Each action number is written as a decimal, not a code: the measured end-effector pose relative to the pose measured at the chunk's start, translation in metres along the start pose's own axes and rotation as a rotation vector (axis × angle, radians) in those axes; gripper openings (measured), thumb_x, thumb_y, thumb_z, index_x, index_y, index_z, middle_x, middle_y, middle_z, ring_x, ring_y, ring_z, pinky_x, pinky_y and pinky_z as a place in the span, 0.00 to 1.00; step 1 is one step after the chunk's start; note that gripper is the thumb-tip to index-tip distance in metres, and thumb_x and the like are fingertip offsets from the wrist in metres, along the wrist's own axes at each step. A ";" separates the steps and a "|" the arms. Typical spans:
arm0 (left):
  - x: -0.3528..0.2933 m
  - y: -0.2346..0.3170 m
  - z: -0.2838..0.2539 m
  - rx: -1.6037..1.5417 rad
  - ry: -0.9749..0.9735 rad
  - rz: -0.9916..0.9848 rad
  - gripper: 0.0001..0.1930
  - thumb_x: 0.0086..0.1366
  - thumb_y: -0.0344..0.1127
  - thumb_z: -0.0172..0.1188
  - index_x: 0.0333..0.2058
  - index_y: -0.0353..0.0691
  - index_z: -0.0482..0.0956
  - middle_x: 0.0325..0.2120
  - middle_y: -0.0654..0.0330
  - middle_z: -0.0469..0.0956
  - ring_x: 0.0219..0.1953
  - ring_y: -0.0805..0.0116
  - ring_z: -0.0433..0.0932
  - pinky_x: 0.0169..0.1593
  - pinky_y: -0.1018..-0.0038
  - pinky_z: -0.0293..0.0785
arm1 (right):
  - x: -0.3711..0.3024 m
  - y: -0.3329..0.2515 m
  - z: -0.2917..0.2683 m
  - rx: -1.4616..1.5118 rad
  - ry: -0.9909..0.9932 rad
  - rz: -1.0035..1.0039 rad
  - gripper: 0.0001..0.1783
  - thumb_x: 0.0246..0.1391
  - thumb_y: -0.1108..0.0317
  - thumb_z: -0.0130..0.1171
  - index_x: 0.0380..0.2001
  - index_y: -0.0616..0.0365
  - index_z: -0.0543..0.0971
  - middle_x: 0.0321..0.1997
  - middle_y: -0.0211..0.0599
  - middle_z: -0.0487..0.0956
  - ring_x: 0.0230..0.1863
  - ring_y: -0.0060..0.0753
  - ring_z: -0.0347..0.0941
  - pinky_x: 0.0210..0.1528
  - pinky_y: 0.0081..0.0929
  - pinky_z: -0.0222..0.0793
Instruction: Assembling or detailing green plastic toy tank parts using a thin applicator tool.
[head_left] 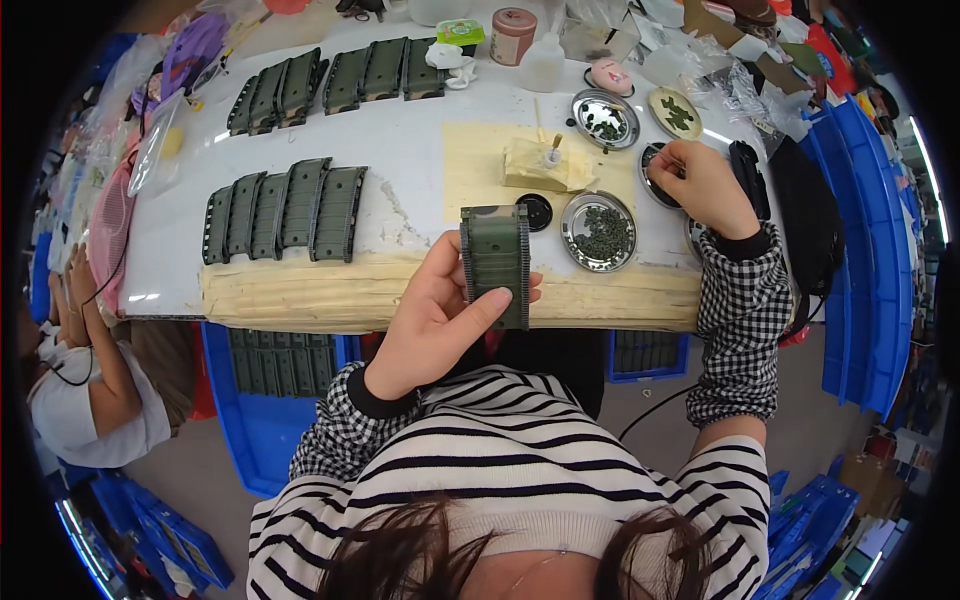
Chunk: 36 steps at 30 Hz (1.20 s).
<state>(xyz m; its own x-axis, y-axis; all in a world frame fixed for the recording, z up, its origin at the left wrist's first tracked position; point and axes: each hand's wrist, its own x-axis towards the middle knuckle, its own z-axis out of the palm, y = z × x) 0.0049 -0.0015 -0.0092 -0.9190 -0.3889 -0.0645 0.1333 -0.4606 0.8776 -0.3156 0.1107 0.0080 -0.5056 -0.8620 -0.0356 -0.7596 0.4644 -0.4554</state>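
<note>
My left hand (428, 325) is wrapped round a dark green ribbed plastic part (495, 255) with toothed side edges and a camouflage-patterned end. The part is held upright above the table's front edge, with my thumb across its lower face. Over a small round metal dish (650, 188) at the right, my right hand (712, 190) has its thumb and fingertips pinched together. Whatever is between those fingertips is hidden or too small to name. Nearer to me, a metal dish (568, 245) holds many tiny dark green pieces (605, 232).
Similar green parts (285, 212) stand in rows at the left and far left (385, 72). A tape-wrapped block (535, 168) with a small brush sits mid-table. More dishes (604, 118) and bottles (543, 65) lie beyond. Blue crates (255, 440) are below. Someone sits at the left (100, 400).
</note>
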 end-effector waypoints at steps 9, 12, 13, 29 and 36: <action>-0.002 -0.005 -0.005 0.156 0.000 0.100 0.24 0.66 0.20 0.47 0.60 0.36 0.54 0.49 0.47 0.73 0.52 0.62 0.75 0.56 0.66 0.72 | -0.003 0.004 -0.011 0.048 0.127 -0.070 0.07 0.46 0.70 0.59 0.28 0.64 0.78 0.23 0.35 0.79 0.22 0.23 0.70 0.26 0.23 0.64; -0.001 -0.006 -0.005 0.189 -0.010 0.111 0.24 0.66 0.20 0.47 0.59 0.35 0.54 0.49 0.48 0.73 0.52 0.63 0.75 0.57 0.66 0.72 | -0.016 -0.010 -0.022 0.141 0.265 -0.008 0.08 0.49 0.75 0.59 0.35 0.60 0.81 0.24 0.29 0.78 0.19 0.10 0.58 0.22 0.14 0.52; -0.001 -0.006 -0.005 0.196 -0.013 0.115 0.24 0.66 0.20 0.48 0.59 0.35 0.54 0.49 0.48 0.74 0.52 0.63 0.75 0.57 0.66 0.71 | -0.023 -0.016 -0.021 0.192 0.300 -0.049 0.09 0.50 0.76 0.59 0.36 0.60 0.81 0.25 0.29 0.78 0.19 0.10 0.56 0.21 0.14 0.51; -0.006 -0.005 0.010 0.237 0.001 0.019 0.21 0.65 0.19 0.48 0.56 0.34 0.58 0.48 0.53 0.73 0.51 0.67 0.75 0.55 0.70 0.72 | -0.075 -0.122 0.020 0.512 0.174 -0.316 0.10 0.45 0.82 0.64 0.33 0.59 0.83 0.28 0.34 0.81 0.22 0.19 0.71 0.20 0.14 0.60; -0.005 -0.008 0.011 0.458 0.026 0.066 0.20 0.64 0.18 0.49 0.54 0.32 0.60 0.45 0.55 0.74 0.46 0.71 0.76 0.50 0.75 0.74 | -0.073 -0.122 0.023 0.325 0.324 -0.548 0.12 0.43 0.83 0.62 0.34 0.61 0.79 0.30 0.38 0.79 0.28 0.35 0.76 0.27 0.24 0.71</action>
<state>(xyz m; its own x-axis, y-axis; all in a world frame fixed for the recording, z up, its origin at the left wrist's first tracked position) 0.0040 0.0130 -0.0107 -0.9039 -0.4278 -0.0081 0.0084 -0.0365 0.9993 -0.1770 0.1121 0.0456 -0.2203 -0.8269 0.5174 -0.8044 -0.1460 -0.5759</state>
